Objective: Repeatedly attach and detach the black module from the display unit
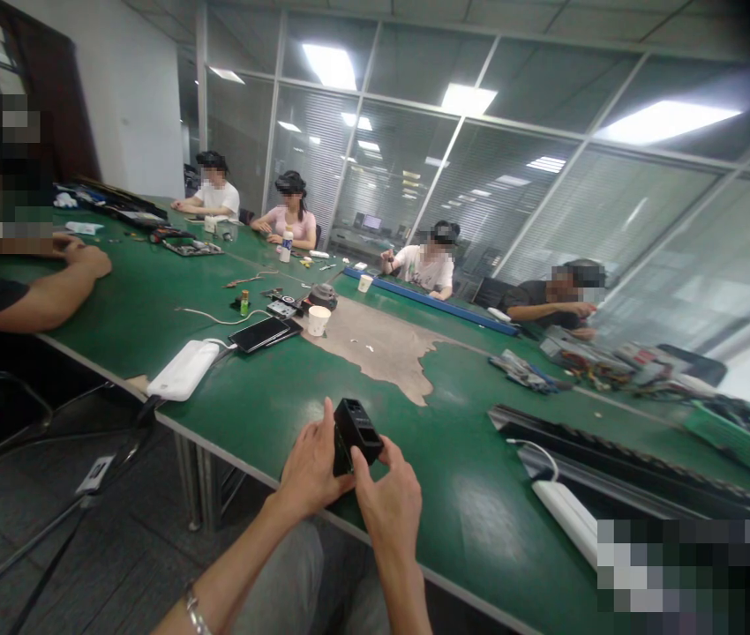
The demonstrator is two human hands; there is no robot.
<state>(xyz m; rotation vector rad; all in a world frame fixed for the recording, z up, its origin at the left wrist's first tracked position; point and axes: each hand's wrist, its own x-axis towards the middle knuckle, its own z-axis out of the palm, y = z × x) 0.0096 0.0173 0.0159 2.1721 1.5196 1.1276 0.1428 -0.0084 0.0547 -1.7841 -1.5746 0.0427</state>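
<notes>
**Black housing (355, 430) held in both hands at bench edge**

It sat between both hands, just over the near edge of the green workbench (481, 494). Left hand (312, 463): fingers (322, 432) pressed together against the housing's left side. Right hand (385, 507): thumb and forefinger (392, 454) spread, tips on its lower right side. Nearby on the bench: white power strip (566, 516) to the right; paper cup (318, 320) and smartphone (262, 333) farther ahead. Co-workers (424, 265) sat along the far side.
</notes>
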